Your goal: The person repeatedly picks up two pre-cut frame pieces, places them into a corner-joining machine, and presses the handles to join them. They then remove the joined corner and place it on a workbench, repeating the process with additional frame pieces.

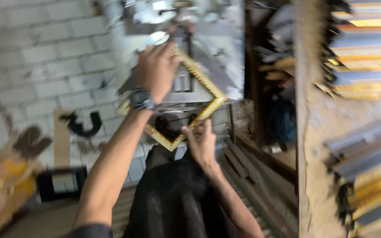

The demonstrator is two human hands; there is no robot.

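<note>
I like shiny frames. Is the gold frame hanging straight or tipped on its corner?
Tipped: the gold frame stands like a diamond, one corner pointing down, held by the left hand and right hand.

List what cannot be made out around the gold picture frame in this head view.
- Gold picture frame: its upper left side is hidden behind the left hand.
- Right hand: motion blur smears its fingers on the frame's lower edge.
- Grey metal machine: blurred, its kind unreadable.
- Stacked gold and grey mouldings: cut off by the right edge.
</note>
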